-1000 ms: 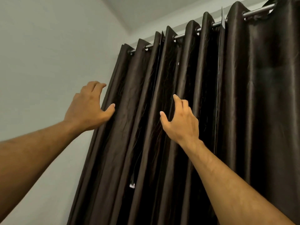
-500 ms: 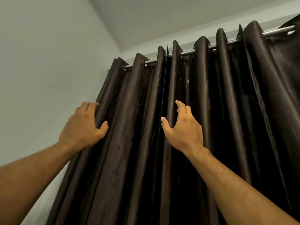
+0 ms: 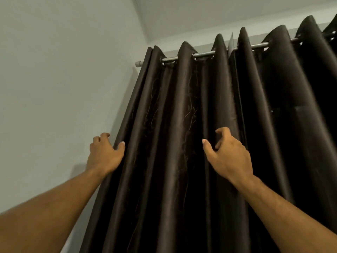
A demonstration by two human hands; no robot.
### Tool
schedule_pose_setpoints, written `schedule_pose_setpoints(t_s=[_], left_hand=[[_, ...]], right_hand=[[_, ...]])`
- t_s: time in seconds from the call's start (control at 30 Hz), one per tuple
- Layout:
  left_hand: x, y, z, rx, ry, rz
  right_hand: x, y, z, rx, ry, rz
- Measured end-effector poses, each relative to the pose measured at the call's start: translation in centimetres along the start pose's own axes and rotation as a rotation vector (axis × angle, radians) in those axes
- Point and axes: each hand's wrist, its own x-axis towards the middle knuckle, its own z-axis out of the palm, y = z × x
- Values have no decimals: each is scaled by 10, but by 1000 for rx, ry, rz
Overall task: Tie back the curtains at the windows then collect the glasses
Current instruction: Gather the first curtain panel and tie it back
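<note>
A dark brown eyelet curtain (image 3: 178, 143) hangs in deep folds from a metal rod (image 3: 202, 55) and covers the window. My left hand (image 3: 104, 156) curls around the curtain's left edge, fingers behind the outermost fold and thumb in front. My right hand (image 3: 228, 156) is at a fold near the middle, fingers bent against the fabric and thumb spread out. Whether it pinches the fold is hidden. No glasses are in view.
A pale grey wall (image 3: 63, 88) runs along the left, right up to the curtain's edge. The rod's end cap (image 3: 138, 63) sticks out just past the last fold. The ceiling (image 3: 218, 13) is above.
The view has tilted up and swung left, so the rod's left end now shows. My left hand has closed round the curtain's outer edge. My right hand's fingers have curled more into a fold.
</note>
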Motion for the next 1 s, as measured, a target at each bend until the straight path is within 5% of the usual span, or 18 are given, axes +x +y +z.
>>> schedule_pose_setpoints(t_s=[0.13, 0.33, 0.67, 1.0], left_hand=[[8, -39, 14, -168, -99, -141], [-5, -69, 19, -230, -333, -123], [-15, -72, 18, -259, -241, 125], [1, -62, -4, -822, -419, -165]], right_hand=[[-9, -23, 38, -57, -39, -15], [-22, -54, 79, -126, -79, 85], [-30, -95, 110, 59, -254, 264], [2, -208, 156, 301, -555, 67]])
